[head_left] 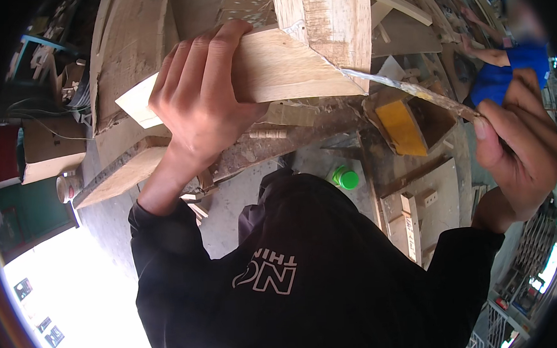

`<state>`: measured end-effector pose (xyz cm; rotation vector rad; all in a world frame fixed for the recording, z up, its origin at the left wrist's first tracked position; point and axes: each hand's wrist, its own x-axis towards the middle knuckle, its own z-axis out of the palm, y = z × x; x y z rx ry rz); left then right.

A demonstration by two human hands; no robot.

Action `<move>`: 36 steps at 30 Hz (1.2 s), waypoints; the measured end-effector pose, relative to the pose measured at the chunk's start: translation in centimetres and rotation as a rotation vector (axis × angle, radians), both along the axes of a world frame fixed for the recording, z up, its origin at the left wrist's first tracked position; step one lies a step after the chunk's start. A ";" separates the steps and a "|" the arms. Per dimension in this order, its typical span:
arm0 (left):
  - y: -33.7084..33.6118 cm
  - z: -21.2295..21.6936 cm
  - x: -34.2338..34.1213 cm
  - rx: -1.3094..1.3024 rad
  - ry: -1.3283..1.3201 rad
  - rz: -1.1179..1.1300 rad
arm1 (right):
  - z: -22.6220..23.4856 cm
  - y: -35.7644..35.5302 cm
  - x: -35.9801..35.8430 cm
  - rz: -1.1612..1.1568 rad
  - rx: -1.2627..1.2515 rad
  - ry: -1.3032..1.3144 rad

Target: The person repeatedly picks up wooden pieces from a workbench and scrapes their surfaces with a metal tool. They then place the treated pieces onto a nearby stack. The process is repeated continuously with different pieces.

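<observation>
While the left hand (196, 96) wraps its fingers over the top of a pale wooden piece (273, 64), holding it up in front of the chest, an upright wooden board (330, 17) meets that piece at a joint near the middle of the view. From the joint a thin, glue-smeared stick or blade (413, 91) runs rightward to the right hand (519, 145), whose thumb and fingers are closed around its far end. Below lie a green bottle cap (347, 178), a yellow-lined box (405, 126) and scrap wood on the floor. A person in blue (503, 68) works at the far right. Judging from this, the piece is gripped by one hand alone, so pushing hard at the seam could twist it loose, or the thin tool could slip toward the gripping fingers.
</observation>
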<state>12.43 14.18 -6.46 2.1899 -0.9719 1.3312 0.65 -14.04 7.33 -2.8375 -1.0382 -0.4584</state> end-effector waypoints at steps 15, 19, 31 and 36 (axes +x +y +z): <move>2.3 0.7 1.2 -0.077 0.013 0.147 | -8.9 -2.9 3.8 -0.152 0.259 0.024; 3.3 1.1 0.7 -0.140 0.022 0.144 | -13.3 -1.9 5.5 -0.223 0.410 0.111; 6.0 2.7 -0.3 -0.060 -0.235 0.092 | -16.2 0.8 6.7 -0.296 0.684 0.222; 4.9 3.3 -0.9 -0.054 -0.188 0.068 | -16.8 -0.2 6.1 -0.469 0.860 0.293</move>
